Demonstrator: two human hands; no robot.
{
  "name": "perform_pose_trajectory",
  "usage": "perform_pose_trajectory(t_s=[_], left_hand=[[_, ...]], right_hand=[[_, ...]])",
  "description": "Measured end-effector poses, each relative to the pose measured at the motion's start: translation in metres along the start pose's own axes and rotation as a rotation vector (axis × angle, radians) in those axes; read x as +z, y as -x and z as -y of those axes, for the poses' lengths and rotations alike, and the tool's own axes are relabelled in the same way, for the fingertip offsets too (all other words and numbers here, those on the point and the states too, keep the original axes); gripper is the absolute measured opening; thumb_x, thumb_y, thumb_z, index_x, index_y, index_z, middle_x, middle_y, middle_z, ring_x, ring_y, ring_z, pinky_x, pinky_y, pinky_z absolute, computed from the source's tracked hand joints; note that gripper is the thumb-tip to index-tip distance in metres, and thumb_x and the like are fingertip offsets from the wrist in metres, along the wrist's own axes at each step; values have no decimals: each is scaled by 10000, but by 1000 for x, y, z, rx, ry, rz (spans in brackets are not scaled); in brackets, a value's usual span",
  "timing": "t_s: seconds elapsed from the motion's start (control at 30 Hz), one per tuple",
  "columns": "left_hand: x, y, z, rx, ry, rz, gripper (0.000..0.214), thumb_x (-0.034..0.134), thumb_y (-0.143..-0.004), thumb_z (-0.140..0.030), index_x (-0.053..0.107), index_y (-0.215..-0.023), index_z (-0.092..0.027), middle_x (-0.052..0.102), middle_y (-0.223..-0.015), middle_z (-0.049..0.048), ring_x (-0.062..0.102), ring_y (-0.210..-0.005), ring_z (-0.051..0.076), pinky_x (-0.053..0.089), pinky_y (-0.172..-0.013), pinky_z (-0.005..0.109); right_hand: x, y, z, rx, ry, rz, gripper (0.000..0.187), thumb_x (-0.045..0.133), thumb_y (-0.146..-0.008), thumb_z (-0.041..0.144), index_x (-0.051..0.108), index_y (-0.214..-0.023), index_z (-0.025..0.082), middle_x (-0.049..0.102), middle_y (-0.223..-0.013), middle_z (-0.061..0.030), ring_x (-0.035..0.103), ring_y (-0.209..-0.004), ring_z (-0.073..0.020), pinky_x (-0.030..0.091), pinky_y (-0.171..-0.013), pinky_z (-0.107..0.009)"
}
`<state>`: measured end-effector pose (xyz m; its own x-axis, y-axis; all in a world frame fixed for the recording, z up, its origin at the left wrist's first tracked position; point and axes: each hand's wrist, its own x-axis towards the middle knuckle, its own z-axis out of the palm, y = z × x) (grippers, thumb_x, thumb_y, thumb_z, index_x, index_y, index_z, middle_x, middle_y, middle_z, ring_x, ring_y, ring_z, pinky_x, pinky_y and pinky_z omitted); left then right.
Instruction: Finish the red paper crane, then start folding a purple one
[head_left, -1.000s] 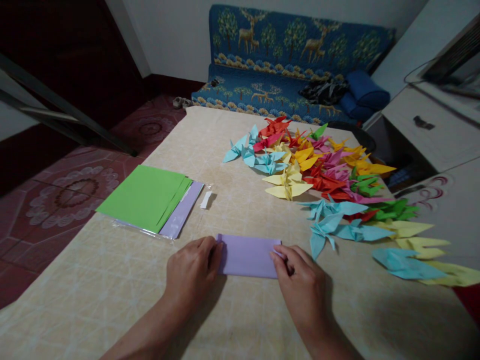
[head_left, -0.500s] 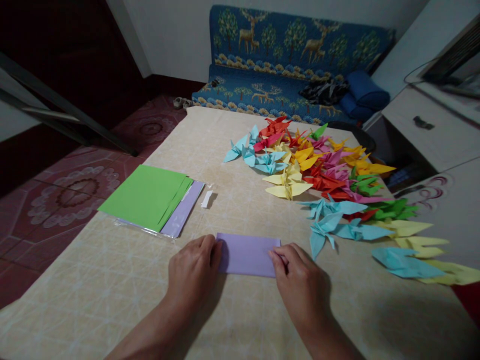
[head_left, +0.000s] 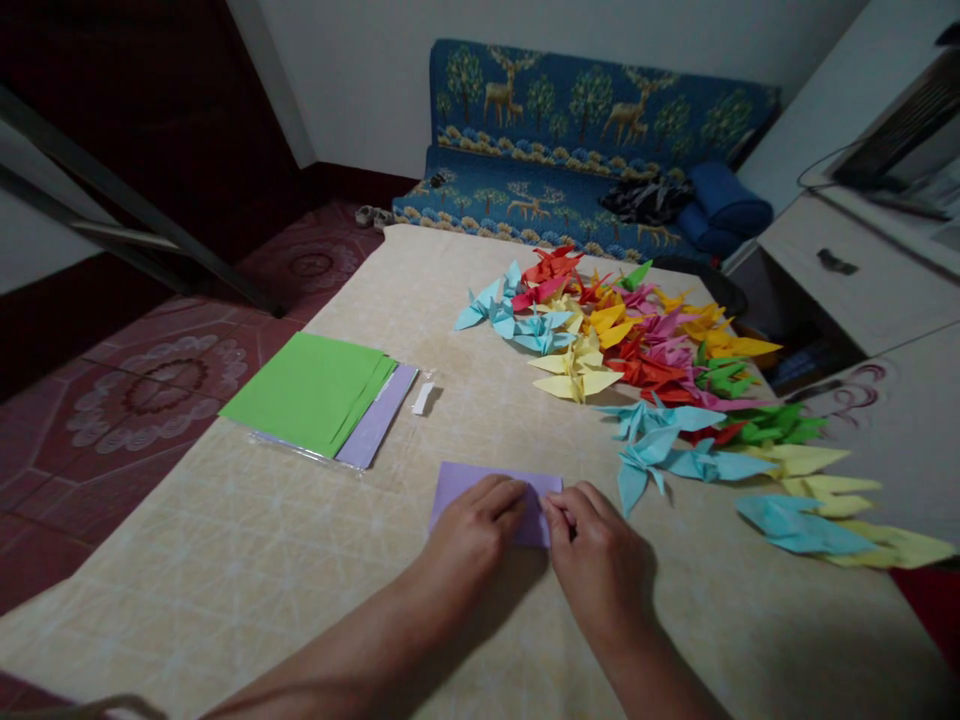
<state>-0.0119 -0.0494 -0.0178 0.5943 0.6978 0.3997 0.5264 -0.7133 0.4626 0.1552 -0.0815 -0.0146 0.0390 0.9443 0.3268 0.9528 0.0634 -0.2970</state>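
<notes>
A folded lilac paper rectangle (head_left: pixel 459 483) lies flat on the beige table (head_left: pixel 225 560) in front of me. My left hand (head_left: pixel 472 535) rests across its middle, fingers pressed down on it. Beside it, my right hand (head_left: pixel 600 560) pinches the paper's right edge with curled fingers. The two hands almost touch. Much of the paper is hidden under them.
A stack of green and lilac paper sheets (head_left: pixel 319 395) in clear wrap lies at the left, with a small white scrap (head_left: pixel 422 398) beside it. Several coloured paper cranes (head_left: pixel 652 375) spread over the right half of the table. A blue patterned sofa (head_left: pixel 577 150) stands behind, white furniture (head_left: pixel 862 270) at right.
My left hand has slid right from the paper's left end onto its middle, close to my right hand. The view has shifted slightly.
</notes>
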Motion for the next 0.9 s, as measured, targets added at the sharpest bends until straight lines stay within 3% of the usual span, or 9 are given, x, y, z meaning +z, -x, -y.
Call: perform_pose_trajectory(t_s=[0.17,0.3,0.43,0.67,0.8,0.9], left_hand=[[8,4,-5,-5,28,89,373,464,-913,-82,574,-1270,-74,599,-1340,149,489,-1321,242,476,-1084,367],[-6,16,1,-28,5,175,479,425,-953,-176,422,-1416,-51,418,-1501,186,275,-1446,274,390,-1142,450],[-14,26,6,-65,-25,196,584,451,-961,-297,327,-1468,-36,279,-1561,215,133,-1481,301,343,-1153,507],[-17,25,1,-25,-82,298,648,452,-944,-486,277,-1518,-241,166,-1614,119,132,-1478,326,251,-1173,541],[-17,26,1,-10,-114,271,755,445,-918,-563,196,-1541,-216,157,-1615,120,101,-1483,327,200,-1186,528],[-11,29,-1,-30,-58,236,725,453,-927,-498,189,-1544,-223,206,-1610,84,155,-1480,306,195,-1195,499]], right_hand=[[-1,0,1,-5,6,-25,247,504,-942,292,627,-742,215,662,-743,1,596,-618,-132,309,-525,-249],[-2,-1,1,7,-14,-22,211,512,-932,284,630,-771,215,671,-762,-11,616,-660,-147,343,-548,-245],[-1,-1,-1,46,-64,-94,136,557,-897,308,646,-918,206,691,-787,-24,639,-671,-158,404,-569,-240],[-5,-3,-3,85,-226,-140,111,565,-892,273,643,-896,194,673,-740,-32,607,-603,-145,456,-553,-232],[-13,-1,12,-38,-372,-180,146,519,-936,256,644,-953,183,685,-931,-91,657,-856,-186,535,-722,-282],[-17,5,42,-154,-345,-47,383,505,-944,331,546,-1287,166,631,-1254,-134,581,-1181,-246,487,-980,-404]])
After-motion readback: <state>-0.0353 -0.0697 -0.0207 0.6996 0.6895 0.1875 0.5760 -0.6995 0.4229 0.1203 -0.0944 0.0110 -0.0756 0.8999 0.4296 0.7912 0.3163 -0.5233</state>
